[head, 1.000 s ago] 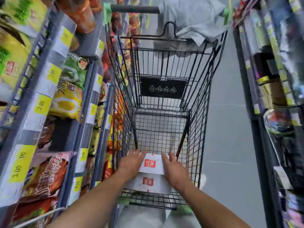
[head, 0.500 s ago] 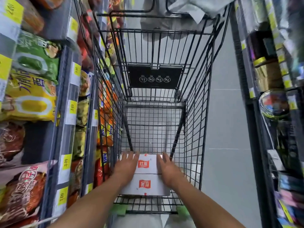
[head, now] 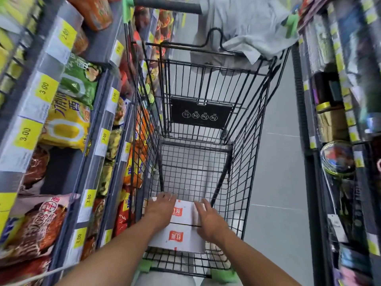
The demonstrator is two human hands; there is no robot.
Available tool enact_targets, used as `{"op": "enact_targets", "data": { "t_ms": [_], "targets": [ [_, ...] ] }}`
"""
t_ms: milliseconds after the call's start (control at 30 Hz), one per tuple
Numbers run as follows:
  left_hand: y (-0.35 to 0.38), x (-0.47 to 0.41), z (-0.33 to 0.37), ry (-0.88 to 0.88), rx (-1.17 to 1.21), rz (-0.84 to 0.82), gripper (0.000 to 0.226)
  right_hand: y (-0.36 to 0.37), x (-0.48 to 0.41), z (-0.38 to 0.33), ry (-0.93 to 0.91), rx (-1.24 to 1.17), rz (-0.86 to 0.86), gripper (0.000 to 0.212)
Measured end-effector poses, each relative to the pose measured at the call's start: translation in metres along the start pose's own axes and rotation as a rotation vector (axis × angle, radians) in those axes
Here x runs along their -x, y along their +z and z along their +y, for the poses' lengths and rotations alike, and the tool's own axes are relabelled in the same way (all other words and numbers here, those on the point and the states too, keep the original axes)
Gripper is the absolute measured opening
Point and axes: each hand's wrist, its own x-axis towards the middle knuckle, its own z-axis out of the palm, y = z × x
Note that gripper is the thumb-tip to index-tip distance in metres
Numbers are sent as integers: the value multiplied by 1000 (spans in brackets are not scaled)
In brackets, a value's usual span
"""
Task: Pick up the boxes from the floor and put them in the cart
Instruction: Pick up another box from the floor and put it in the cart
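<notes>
A black wire shopping cart [head: 243,153] stands in a narrow store aisle, viewed from above at its front end, with its dark handle bar [head: 167,6] at the far end. A white cardboard box with red square logos [head: 177,238] lies inside the cart basket at the near end, against the near wall; whether it rests fully on the wire floor cannot be told. The box shows two white faces, each with one red logo, divided by a dark seam. The left hand [head: 159,211] lies on the box's left upper edge with its fingers extended and slightly spread. The right hand [head: 208,218] lies on the box's right side, palm against it, fingers straight and together. Neither hand is curled around the box; both are flat and open against it, one on each side. Both bare forearms reach in over the near rim of the cart. A black plastic panel with four round white prohibition symbols [head: 201,114] hangs on the folding seat section at mid-cart. A pale grey cloth [head: 247,25] is draped over the far end of the cart beside the handle bar. Shelves with snack bags and yellow price tags [head: 26,134] run along the left; a dark shelf unit with assorted goods [head: 334,124] runs along the right. The grey tiled floor [head: 278,182] shows between the cart and the right shelving.
</notes>
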Motion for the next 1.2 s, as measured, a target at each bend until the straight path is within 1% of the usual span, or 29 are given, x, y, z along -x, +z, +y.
{"op": "enact_targets", "data": {
  "t_ms": [100, 200, 233, 300, 367, 467, 533, 600, 700, 800, 900, 967, 1067, 1200],
  "targets": [
    [-10, 9, 12, -20, 39, 56, 73, -19, 8, 2, -47, 34, 24, 97],
    [-21, 24, 26, -53, 87, 138, 76, -39, 15, 10, -106, 94, 48, 110],
    [-26, 31, 31, -59, 96, 156, 75, -46, 18, 13, -129, 108, 52, 112],
    [-34, 50, 46, -93, 112, 216, 72, -65, 28, 19, -209, 144, 63, 107],
    [-41, 64, 55, -136, 145, 266, 72, -81, 35, 22, -245, 172, 78, 104],
    [-36, 98, 80, -226, 221, 331, 71, -96, 53, 34, -340, 254, 105, 92],
    [-25, 118, 98, -300, 274, 390, 66, -102, 65, 40, -407, 311, 111, 91],
    [-12, 132, 111, -376, 343, 412, 64, -105, 72, 46, -471, 352, 98, 90],
    [20, 156, 128, -521, 454, 445, 70, -103, 90, 45, -598, 440, 68, 77],
    [48, 187, 140, -643, 511, 461, 72, -94, 107, 35, -720, 546, 61, 76],
    [77, 230, 153, -777, 629, 510, 66, -73, 125, 16, -827, 644, 18, 80],
    [106, 258, 161, -868, 699, 543, 67, -51, 139, -1, -884, 697, -31, 82],
    [154, 296, 174, -993, 787, 538, 74, -13, 156, -23, -950, 756, -83, 84],
    [228, 354, 203, -1121, 895, 520, 72, 48, 192, -51, -1051, 860, -152, 90]
  ]
}}
